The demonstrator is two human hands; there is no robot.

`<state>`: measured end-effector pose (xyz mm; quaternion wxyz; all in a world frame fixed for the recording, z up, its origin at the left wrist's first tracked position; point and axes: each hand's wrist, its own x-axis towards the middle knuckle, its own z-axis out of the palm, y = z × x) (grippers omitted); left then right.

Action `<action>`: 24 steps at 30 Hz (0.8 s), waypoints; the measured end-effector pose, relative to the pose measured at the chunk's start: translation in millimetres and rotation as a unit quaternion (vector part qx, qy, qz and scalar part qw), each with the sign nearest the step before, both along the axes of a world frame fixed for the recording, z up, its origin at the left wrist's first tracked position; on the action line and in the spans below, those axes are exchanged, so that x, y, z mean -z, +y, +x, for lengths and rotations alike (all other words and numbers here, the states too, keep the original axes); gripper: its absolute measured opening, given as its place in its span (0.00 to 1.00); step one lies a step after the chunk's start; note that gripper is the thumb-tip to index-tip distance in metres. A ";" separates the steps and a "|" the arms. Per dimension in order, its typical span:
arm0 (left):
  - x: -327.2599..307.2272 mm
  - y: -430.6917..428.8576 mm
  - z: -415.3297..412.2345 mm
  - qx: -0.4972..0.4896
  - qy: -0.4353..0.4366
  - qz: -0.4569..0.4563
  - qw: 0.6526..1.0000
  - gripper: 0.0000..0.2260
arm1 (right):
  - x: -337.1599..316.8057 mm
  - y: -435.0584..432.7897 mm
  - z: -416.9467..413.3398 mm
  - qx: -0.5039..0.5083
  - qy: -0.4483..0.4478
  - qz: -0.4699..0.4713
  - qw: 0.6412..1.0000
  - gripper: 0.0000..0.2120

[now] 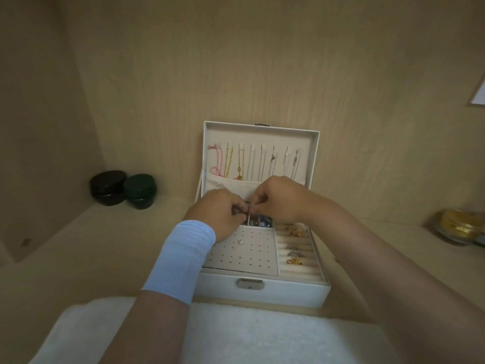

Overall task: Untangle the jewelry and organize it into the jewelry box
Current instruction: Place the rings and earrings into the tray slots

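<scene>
— Where's the jewelry box [262, 292]?

— On the wooden worktop [105, 245], right in front of the person and backed against the rear panel. It's white with a metal latch [250, 284], and the lid [313, 143] stands open.

— What's inside?

— Necklaces [240, 164] hang in a row inside the lid, gold ones to the left and silvery ones to the right. A pink cord [217, 161] hangs at the far left, and the ends drop into a cloth pocket [231, 186]. In the tray, a panel of holes [249, 258] carries one sparkly stud [241, 242], and rings [294, 245] sit in the padded rolls on the right.

— And the hands?

— They meet over the back compartments. The left hand [220, 214], with a pale blue wristband [181, 258], has a narrow grip, fingers curled in. The right hand [280, 198] is the same, its fingertips pinched against the left's. Both seem to hold a tiny piece, but the fingers cover it and I can't make out what it is.

— Anything else hard to see?

— The back compartments are mostly hidden, with only blue and dark bits showing. The left forearm cuts off the tray's near left corner.
</scene>
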<state>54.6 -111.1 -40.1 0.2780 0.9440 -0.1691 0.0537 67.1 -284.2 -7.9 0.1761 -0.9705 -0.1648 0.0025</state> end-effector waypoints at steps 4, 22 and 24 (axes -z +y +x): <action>-2.7 -3.5 -3.2 -0.003 -0.019 0.031 0.999 0.07 | 1.4 -4.3 -6.2 -0.013 0.030 0.006 0.999 0.06; -12.7 -177.2 -31.8 0.170 0.035 0.068 0.982 0.07 | 28.1 -210.7 -69.1 0.115 0.105 0.025 0.987 0.12; -8.2 -190.9 -29.4 0.166 0.074 0.121 0.976 0.08 | 35.1 -213.6 -67.8 0.100 0.131 0.038 0.986 0.13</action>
